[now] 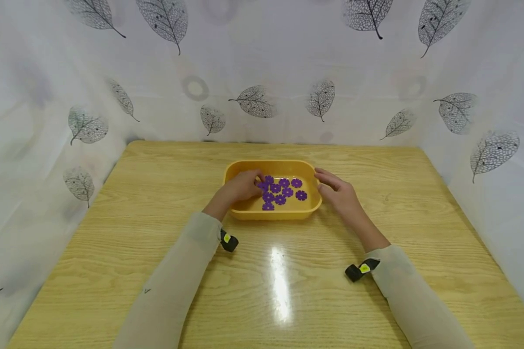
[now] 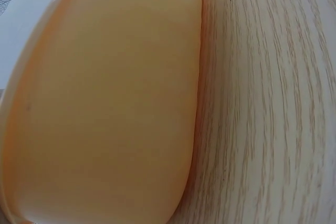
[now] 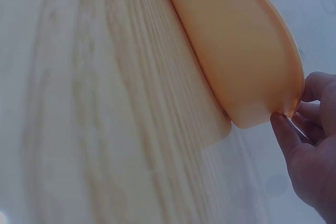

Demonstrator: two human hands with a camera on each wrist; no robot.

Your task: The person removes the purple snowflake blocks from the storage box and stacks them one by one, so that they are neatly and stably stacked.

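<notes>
A yellow plastic tub [image 1: 270,214] stands on the table, holding several flat purple flower-shaped pieces [image 1: 280,199]. Over its left end reaches my left hand [image 1: 246,185], thumb and forefinger pinching one purple flower piece [image 1: 262,185] at the pile's left edge. At the tub's right end is my right hand [image 1: 339,194], its fingertips against the outside of the rim. The right wrist view shows the thumb and fingers of that hand [image 3: 315,145] spread at the tub's corner [image 3: 262,103]. Only the tub's outer wall [image 2: 110,103] and the table show in the left wrist view; the left hand is hidden there.
The light wooden table [image 1: 157,194] stretches around the tub on all sides. Behind it and at both sides hangs a white curtain [image 1: 270,58] printed with dark leaves. A black camera strap [image 1: 229,241] is worn on each wrist over beige sleeves.
</notes>
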